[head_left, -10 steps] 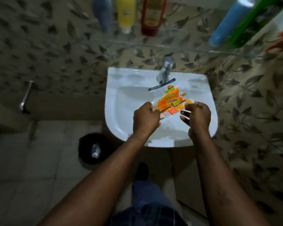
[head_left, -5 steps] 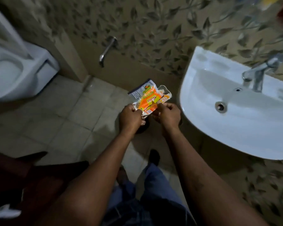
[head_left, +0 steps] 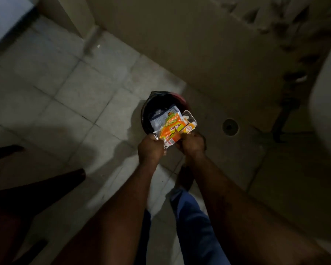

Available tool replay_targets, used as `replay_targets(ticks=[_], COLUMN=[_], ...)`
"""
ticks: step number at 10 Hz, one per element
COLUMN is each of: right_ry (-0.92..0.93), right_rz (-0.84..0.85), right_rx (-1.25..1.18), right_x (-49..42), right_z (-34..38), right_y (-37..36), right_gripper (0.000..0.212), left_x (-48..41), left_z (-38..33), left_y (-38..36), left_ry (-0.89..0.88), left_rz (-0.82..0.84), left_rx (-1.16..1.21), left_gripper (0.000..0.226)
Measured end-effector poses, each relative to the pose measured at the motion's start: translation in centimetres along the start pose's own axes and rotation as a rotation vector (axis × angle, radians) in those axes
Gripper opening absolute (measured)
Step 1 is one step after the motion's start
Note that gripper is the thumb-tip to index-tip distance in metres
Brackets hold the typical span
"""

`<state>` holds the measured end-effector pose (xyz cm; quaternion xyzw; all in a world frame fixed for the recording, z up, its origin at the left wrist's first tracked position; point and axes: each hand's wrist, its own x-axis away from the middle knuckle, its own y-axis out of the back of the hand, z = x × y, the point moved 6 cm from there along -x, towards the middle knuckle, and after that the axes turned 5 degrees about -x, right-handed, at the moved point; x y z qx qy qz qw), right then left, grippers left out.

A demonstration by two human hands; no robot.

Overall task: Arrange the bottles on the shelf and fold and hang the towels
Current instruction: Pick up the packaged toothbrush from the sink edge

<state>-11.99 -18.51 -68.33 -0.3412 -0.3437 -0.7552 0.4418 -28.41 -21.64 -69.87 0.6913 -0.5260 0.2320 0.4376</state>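
An orange and clear plastic wrapper (head_left: 171, 127) is crumpled between both my hands. My left hand (head_left: 151, 150) grips its lower left edge and my right hand (head_left: 192, 143) grips its lower right edge. The wrapper hangs right above a small black-lined waste bin (head_left: 151, 106) on the tiled floor. No bottles, shelf or towels are in view.
The white sink (head_left: 329, 111) shows at the right edge, with its dark drain pipe (head_left: 283, 111) below. A floor drain (head_left: 230, 127) lies right of the bin. A white toilet (head_left: 6, 18) is at the top left. Dark furniture (head_left: 27, 197) stands at the lower left.
My view has swung from the sink and shelf down to the floor. Both hands carried the wrapper left and down until it is over the waste bin.
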Motion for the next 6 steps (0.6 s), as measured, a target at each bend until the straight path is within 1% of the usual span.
replay_targets(ticks=[1,2,3,4,5,6], right_ry=[0.020,0.063,0.109,0.169,0.172,0.256], right_rz=[0.009,-0.016,-0.009,-0.036,-0.043,-0.031], right_rx=[0.107,0.202,0.293,0.495,0.531,0.536], right_x=[-5.6,-10.3,-15.3,-20.0,-21.1,-16.0], right_z=[-1.8,-2.5,-4.2,-6.8,-8.8,-6.6], right_y=[-1.6,-3.4,-5.3,-5.8,-4.8,-4.2], right_gripper=[0.011,0.020,0.048,0.096,0.107,0.067], left_x=[-8.4,-14.1,-16.3,-17.0,-15.3,-11.3], left_z=[4.1,5.9,4.7,4.7,5.8,3.9], left_y=[-3.5,-5.7,-5.6,-5.0,-5.1,-5.1], left_ry=[0.034,0.046,0.050,0.038,0.059,-0.025], left_rz=[-0.016,-0.006,-0.036,-0.142,-0.100,-0.063], left_rx=[0.001,-0.003,-0.029,-0.237,-0.264,-0.331], left_gripper=[0.018,0.019,0.057,0.068,0.085,0.052])
